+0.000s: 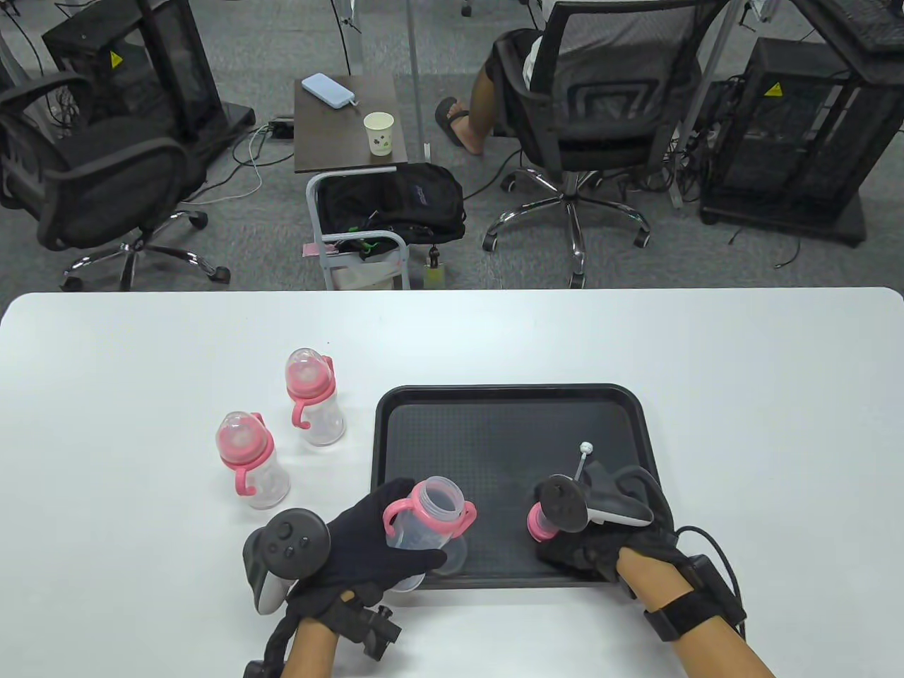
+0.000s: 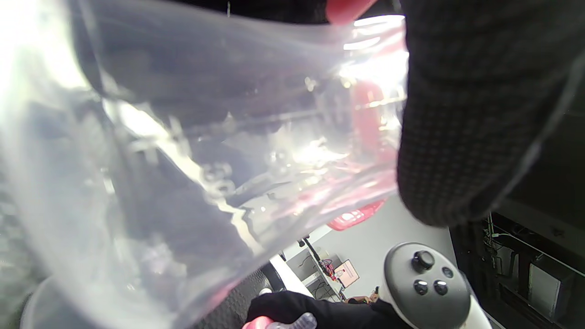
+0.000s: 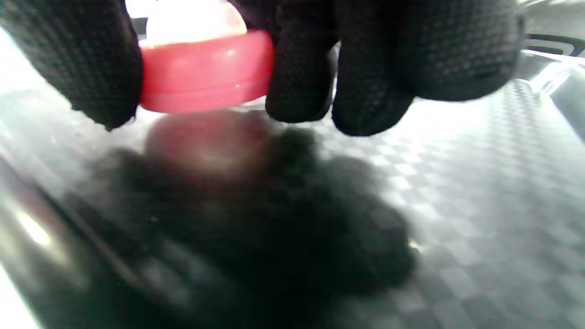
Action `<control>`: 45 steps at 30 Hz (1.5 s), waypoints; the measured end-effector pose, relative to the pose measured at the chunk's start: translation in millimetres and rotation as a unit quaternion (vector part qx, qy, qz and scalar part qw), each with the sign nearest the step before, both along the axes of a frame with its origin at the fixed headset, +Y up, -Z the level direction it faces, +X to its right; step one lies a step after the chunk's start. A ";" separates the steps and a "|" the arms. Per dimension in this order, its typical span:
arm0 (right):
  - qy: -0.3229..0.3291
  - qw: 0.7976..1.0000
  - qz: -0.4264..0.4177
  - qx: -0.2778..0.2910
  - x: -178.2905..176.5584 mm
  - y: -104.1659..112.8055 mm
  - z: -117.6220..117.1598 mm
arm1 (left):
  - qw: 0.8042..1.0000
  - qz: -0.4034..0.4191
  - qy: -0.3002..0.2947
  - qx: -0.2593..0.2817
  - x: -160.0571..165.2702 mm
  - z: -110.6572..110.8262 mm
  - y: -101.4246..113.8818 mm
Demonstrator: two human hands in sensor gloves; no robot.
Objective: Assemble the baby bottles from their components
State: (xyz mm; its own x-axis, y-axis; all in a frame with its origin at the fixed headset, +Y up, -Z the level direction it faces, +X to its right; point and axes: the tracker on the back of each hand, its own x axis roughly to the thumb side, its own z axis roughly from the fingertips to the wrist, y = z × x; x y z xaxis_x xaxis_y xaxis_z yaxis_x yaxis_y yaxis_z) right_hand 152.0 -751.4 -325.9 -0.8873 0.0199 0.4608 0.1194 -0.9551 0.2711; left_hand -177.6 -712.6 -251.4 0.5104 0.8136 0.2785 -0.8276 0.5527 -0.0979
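Left hand (image 1: 367,544) curled around open bottle body (image 1: 424,526), tilted over near-left edge of black tray (image 1: 508,424). Right hand (image 1: 593,547) pinching pink nipple ring (image 1: 540,524) just above tray. Two assembled bottles (image 1: 251,459) upright on bench (image 1: 741,367).

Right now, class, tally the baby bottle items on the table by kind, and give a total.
Finished capped bottles: 2
Open bottle in the left hand: 1
Pink nipple ring in the right hand: 1
Straw on the black tray: 1
Total: 5
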 end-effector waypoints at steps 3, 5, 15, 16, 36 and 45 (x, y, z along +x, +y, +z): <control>-0.014 0.999 -0.033 -0.012 6.4 15.7 1.0 | 1.000 0.002 0.000 0.001 0.0 -0.1 0.4; -0.017 0.999 -0.050 -0.005 9.4 27.7 2.5 | 1.000 0.003 0.000 0.002 0.0 -0.1 0.4; -0.035 0.990 -0.126 0.049 20.7 99.8 3.1 | 1.000 0.005 0.002 0.005 -0.2 0.2 -0.1; -0.038 0.989 -0.128 0.055 21.1 104.1 2.0 | 1.000 0.005 0.003 0.005 -0.2 0.2 -0.1; -0.017 0.971 -0.203 0.122 -1.2 191.0 8.7 | 1.000 0.004 0.003 0.009 0.3 1.9 1.6; 0.013 0.962 -0.218 0.162 -24.2 240.2 34.6 | 1.000 -0.004 -0.001 0.010 1.8 1.8 1.1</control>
